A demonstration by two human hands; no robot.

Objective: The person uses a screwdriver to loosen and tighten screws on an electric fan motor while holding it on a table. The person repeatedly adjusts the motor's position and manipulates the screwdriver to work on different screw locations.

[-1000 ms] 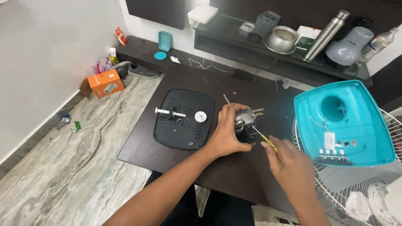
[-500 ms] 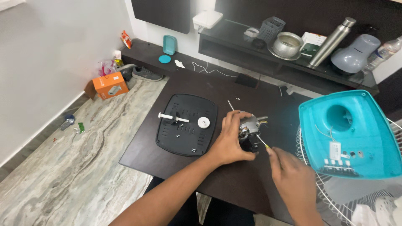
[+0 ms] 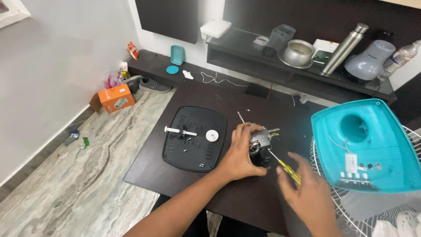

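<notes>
Right hand (image 3: pixel 309 195) nearest, blurred, fingers loosely curled around a yellow-handled screwdriver (image 3: pixel 285 166) — tip at the small motor (image 3: pixel 259 145). Left hand (image 3: pixel 240 153) clasps that motor on the dark table (image 3: pixel 149 173). Beside it: black cover plate (image 3: pixel 195 138); right — turquoise fan housing (image 3: pixel 366 145).

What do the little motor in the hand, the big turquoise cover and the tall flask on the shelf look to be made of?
The motor looks like bare metal: grey, with a dull shine. The turquoise cover looks like moulded plastic, smooth and evenly coloured. The flask looks like brushed steel, silvery with soft highlights. None of this is certain from looks alone.
</notes>
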